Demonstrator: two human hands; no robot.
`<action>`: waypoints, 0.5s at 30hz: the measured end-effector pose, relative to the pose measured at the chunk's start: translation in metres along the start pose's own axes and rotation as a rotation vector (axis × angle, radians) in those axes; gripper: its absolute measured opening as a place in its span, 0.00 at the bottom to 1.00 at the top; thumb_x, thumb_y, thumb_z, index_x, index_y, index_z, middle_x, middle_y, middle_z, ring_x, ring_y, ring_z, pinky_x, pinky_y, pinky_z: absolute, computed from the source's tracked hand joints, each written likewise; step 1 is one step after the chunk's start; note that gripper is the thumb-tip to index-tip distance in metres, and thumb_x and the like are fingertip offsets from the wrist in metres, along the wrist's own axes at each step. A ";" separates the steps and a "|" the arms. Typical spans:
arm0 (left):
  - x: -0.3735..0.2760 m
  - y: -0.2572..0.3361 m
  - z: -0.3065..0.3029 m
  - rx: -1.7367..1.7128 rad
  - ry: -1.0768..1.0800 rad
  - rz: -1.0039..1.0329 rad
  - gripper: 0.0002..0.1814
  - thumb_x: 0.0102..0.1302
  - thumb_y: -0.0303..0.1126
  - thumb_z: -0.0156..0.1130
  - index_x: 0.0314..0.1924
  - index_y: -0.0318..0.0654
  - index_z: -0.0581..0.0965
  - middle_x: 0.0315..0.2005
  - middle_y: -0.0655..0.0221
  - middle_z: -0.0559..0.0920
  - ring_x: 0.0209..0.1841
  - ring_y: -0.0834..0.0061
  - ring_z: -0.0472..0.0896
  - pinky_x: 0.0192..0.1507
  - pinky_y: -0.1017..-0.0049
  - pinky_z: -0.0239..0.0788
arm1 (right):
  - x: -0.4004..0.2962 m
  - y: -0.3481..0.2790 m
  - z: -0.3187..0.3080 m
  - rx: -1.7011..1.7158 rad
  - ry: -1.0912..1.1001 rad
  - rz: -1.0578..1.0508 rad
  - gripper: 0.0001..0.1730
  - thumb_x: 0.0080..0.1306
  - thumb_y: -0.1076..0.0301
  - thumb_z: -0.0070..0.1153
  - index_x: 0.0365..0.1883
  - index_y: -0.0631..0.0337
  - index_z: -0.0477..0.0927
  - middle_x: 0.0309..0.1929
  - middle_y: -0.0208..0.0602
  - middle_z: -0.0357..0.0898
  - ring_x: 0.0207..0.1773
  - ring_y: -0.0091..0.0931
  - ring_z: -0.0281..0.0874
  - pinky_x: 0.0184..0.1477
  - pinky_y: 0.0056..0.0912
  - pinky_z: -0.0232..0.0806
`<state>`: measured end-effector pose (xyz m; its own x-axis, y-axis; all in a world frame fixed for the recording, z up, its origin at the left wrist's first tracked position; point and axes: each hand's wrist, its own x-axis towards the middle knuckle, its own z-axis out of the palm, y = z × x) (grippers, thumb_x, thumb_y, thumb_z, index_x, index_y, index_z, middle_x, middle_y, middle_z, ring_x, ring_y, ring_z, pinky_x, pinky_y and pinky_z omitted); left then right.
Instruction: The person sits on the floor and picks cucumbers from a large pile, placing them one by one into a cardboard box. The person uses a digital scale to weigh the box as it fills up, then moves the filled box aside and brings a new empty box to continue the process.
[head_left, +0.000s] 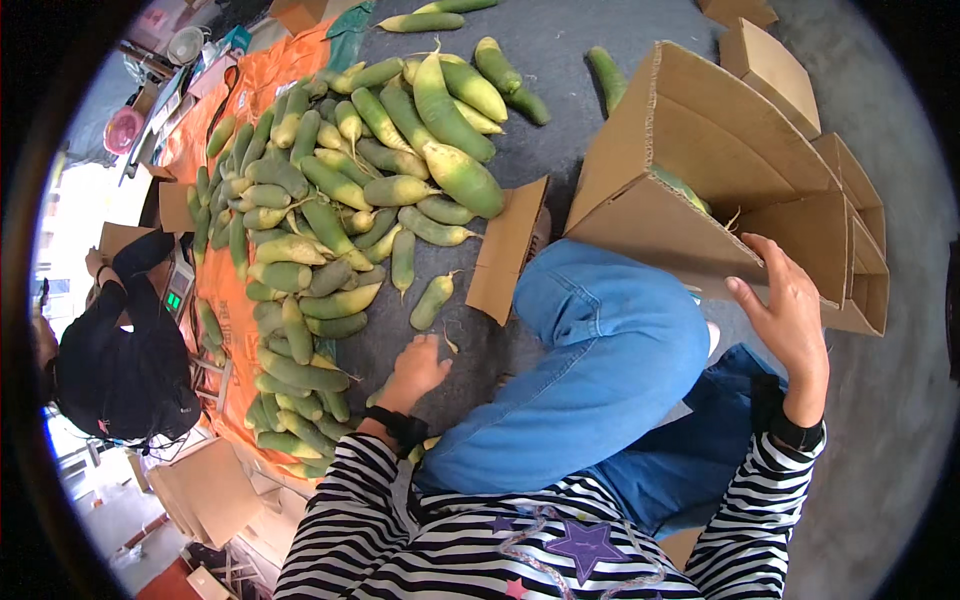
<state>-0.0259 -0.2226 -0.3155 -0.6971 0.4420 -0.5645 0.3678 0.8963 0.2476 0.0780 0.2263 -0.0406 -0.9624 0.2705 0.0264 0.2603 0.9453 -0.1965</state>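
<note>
A large heap of green radishes (330, 172) lies on a dark sheet and an orange tarp (232, 330). Before me, my left hand (420, 371) hovers low over the dark floor beside the heap, with no radish visible in it; its fingertips point toward a single radish (433, 301). To my right stands an open cardboard box (622, 180) with at least one radish (679, 187) partly visible inside. My right hand (784, 300) is at the box's near rim, fingers spread, thumb apart. Whether its fingertips touch the cardboard is hard to tell.
A loose cardboard piece (510, 251) lies by my bent knee. More cardboard boxes (772, 75) stand behind the open one. At the left a person in black (124, 352) sits near a scale (178, 289) with a lit display. Stacked flat cardboard (206, 487) stands at lower left.
</note>
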 end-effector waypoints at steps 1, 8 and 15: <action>0.002 -0.010 -0.002 0.039 -0.021 -0.043 0.30 0.59 0.44 0.68 0.56 0.34 0.73 0.50 0.52 0.77 0.53 0.50 0.77 0.53 0.54 0.72 | 0.001 -0.001 0.000 0.003 -0.011 0.010 0.27 0.62 0.61 0.63 0.57 0.61 0.73 0.49 0.51 0.81 0.54 0.46 0.78 0.55 0.46 0.68; 0.072 -0.121 -0.072 0.482 0.495 -0.135 0.33 0.60 0.32 0.63 0.66 0.38 0.65 0.60 0.58 0.72 0.51 0.57 0.79 0.45 0.58 0.75 | 0.004 -0.002 -0.001 -0.015 -0.053 0.042 0.28 0.61 0.62 0.64 0.58 0.62 0.73 0.51 0.51 0.80 0.56 0.45 0.77 0.58 0.45 0.67; 0.128 -0.168 -0.077 0.480 0.284 -0.257 0.19 0.64 0.28 0.57 0.56 0.39 0.70 0.52 0.59 0.74 0.37 0.59 0.86 0.35 0.61 0.78 | 0.003 -0.003 0.001 -0.039 -0.072 0.083 0.29 0.62 0.60 0.63 0.59 0.63 0.72 0.53 0.51 0.79 0.58 0.46 0.76 0.59 0.45 0.67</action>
<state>-0.2246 -0.3136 -0.3687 -0.9127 0.2648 -0.3112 0.3561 0.8890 -0.2879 0.0745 0.2242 -0.0407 -0.9402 0.3355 -0.0591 0.3407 0.9271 -0.1564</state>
